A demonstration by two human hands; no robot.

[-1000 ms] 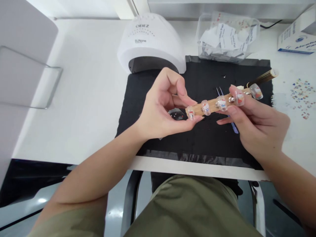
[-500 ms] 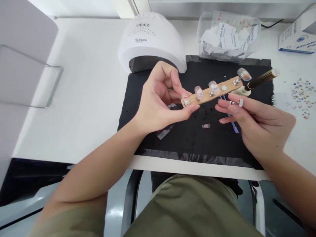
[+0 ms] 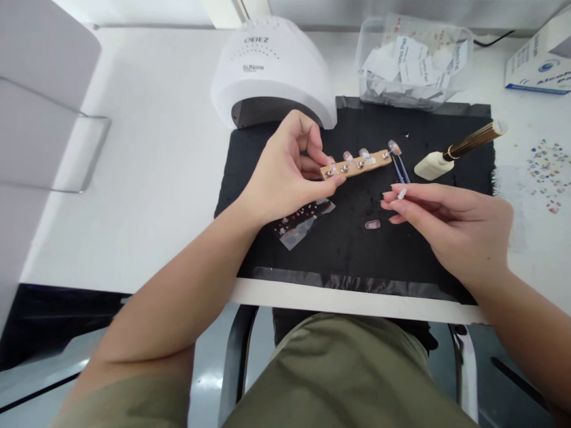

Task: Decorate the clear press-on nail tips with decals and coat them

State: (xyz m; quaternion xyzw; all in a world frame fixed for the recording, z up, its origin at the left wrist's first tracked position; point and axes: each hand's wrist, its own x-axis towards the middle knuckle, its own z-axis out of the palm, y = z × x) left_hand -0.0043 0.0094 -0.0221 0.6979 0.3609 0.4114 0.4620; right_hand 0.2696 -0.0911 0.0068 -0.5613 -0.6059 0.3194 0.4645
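Observation:
My left hand (image 3: 298,160) pinches one end of a wooden nail display strip (image 3: 368,166) between thumb and fingers. Several clear decorated false nails stand along it on metal stems, one nail (image 3: 394,147) at the far right end. In my right hand (image 3: 450,223) a small nail stand with a whitish top (image 3: 402,194) is pinched between thumb and forefinger, apart from the strip. A loose false nail (image 3: 372,224) lies on the black mat (image 3: 339,255) below, between the hands. Blue tweezers (image 3: 401,169) lie on the mat, partly hidden by my right fingers.
A cream polish bottle with a gold cap (image 3: 437,164) stands right of the strip. Behind are a white nail lamp (image 3: 276,71) and a clear box of alcohol pads (image 3: 414,98). A sticker sheet (image 3: 303,224) lies under my left wrist; tiny decorations (image 3: 551,175) lie far right.
My left hand has lowered and drawn the strip back leftward, turning it so the stem bases show. My right hand has shifted slightly left with the nail stand, which has turned.

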